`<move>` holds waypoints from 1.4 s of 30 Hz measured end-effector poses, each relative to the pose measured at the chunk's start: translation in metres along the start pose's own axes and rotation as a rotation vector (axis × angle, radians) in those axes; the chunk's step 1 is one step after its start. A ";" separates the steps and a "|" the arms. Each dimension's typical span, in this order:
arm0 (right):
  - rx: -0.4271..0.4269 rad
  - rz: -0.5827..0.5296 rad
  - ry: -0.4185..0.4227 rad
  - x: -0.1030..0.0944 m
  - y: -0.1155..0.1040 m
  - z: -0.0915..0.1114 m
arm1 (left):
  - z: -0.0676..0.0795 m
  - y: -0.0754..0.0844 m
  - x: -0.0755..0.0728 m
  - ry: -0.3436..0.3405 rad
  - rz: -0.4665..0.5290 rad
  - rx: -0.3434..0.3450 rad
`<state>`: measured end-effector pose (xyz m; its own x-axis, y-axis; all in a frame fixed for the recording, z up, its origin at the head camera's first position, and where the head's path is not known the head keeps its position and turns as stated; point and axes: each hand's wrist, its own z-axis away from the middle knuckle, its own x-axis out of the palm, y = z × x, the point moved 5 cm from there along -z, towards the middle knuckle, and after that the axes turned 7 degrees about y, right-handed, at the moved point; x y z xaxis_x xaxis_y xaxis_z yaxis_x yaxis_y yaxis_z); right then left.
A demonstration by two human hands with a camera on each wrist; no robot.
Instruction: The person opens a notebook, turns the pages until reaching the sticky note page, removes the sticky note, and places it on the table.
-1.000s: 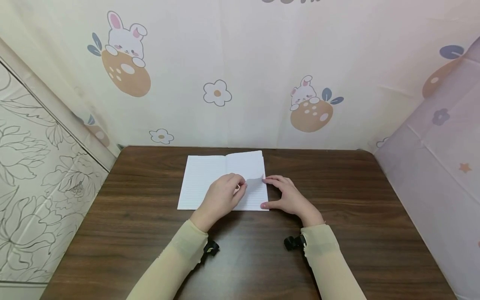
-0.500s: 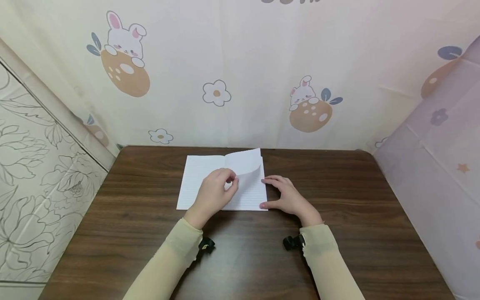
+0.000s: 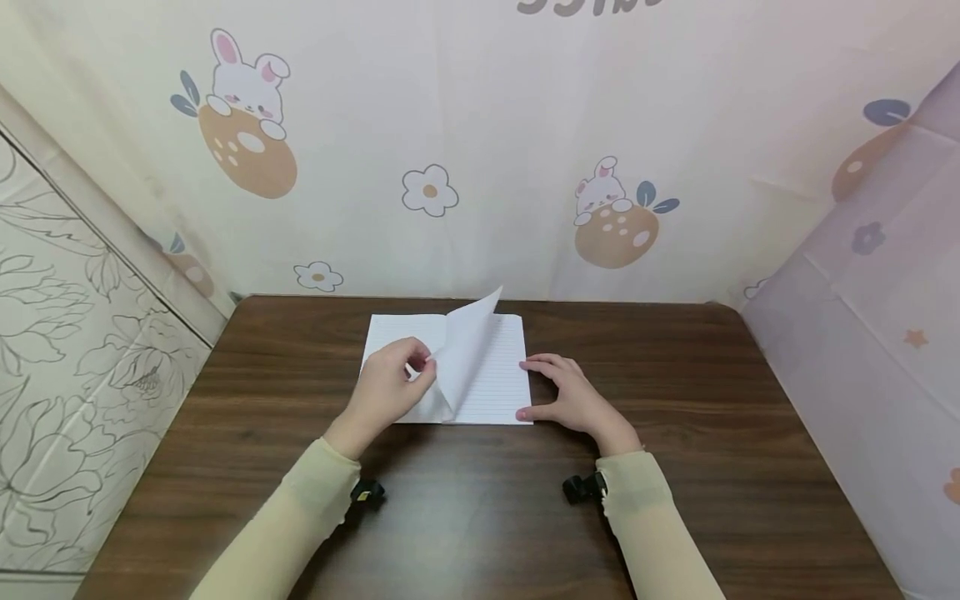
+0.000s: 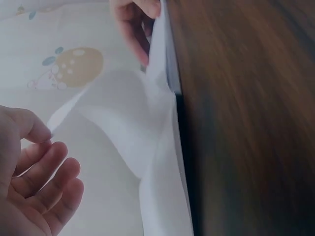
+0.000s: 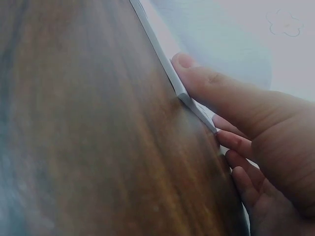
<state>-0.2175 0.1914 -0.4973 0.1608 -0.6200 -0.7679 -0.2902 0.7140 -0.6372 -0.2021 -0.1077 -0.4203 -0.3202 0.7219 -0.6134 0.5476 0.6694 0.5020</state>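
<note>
An open lined notebook lies on the brown wooden table, with one white page lifted and curving up from the spine. My left hand is over the notebook's left half and pinches that page by its edge between thumb and index finger. In the left wrist view, the bent page runs from the fingertips down to the notebook. My right hand is at the notebook's right edge, thumb resting on the near corner and fingers spread farther up the edge. The right wrist view shows the thumb lying on the paper.
Behind the table hangs a pale curtain printed with rabbits and flowers. A panel with line-drawn flowers stands at the left. Black wrist cameras sit under both sleeves.
My left hand has moved left, drawing the page from the right side up toward the spine; more of the lined page beneath shows. My right hand stays at the right edge.
</note>
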 end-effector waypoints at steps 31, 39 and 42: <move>0.025 0.020 -0.014 0.002 0.001 0.000 | 0.059 -0.068 -0.058 -0.080 -0.155 -0.184; 0.026 0.013 -0.013 0.003 0.001 0.000 | 0.067 -0.080 -0.061 -0.189 -0.164 -0.261; 0.025 0.013 -0.011 0.003 0.001 0.000 | 0.069 -0.083 -0.060 -0.227 -0.164 -0.274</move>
<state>-0.2173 0.1903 -0.4999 0.1679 -0.6071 -0.7766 -0.2689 0.7297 -0.6286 -0.1746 -0.2185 -0.4669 -0.1903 0.5647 -0.8030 0.2669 0.8169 0.5113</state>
